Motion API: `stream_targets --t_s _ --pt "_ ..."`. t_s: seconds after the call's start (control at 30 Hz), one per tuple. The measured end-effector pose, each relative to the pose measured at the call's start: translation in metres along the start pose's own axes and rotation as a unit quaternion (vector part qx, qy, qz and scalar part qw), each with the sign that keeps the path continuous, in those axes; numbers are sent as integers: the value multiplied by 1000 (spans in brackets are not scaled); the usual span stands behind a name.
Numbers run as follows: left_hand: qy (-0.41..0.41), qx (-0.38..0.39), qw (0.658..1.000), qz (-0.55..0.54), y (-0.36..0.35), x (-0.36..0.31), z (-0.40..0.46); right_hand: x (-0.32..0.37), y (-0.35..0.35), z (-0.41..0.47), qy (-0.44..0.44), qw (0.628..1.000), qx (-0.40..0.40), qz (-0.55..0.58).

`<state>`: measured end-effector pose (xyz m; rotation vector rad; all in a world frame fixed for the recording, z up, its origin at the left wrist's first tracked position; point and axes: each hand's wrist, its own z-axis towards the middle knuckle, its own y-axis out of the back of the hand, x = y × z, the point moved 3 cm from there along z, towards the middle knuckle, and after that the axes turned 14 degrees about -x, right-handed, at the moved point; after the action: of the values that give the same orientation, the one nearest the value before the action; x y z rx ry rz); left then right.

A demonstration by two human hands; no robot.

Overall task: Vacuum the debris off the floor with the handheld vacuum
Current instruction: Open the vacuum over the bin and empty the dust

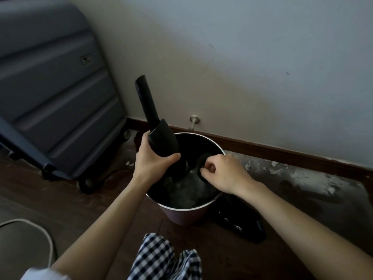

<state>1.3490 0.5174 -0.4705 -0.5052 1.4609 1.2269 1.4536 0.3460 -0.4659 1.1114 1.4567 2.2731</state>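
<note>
Head view looks down on a bin (182, 214) standing on the floor (232, 257) by the wall, and everything is placed from that bin. Left hand (150, 161) is wrapped round the nozzle-and-cup section of the handheld vacuum (156, 126), held over the bin's left rim; its long axis runs steeply up and away, nozzle tip high toward the wall, open lower end pointing down into the bin. Right hand (223, 171), over the bin's right half, pinches a dark round piece (202, 166), probably the filter, with curled fingers. A dark body (240, 225), seemingly the vacuum's motor part, lies on the floor just right of the bin, nearer the right hand. Pale debris (302, 174) lies further right along the baseboard. Rejoining the parts likely comes next.
</note>
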Motion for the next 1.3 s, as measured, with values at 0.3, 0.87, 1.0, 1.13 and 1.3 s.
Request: stream_targets --t_s 0.3,0.87,1.0,1.13,1.3 --pt "-87 43 974 204 -8 1 -7 11 -14 15 57 985 126 -98" --pt "-25 65 988 139 -17 11 1 12 -26 21 157 956 112 -220" --pt "-12 58 990 128 -18 13 3 10 -32 19 156 940 157 -259" --pt "-3 55 991 122 -18 15 5 8 -34 18 153 945 147 -247" --pt "-19 63 989 135 -22 13 2 8 -33 19 143 959 113 -218"
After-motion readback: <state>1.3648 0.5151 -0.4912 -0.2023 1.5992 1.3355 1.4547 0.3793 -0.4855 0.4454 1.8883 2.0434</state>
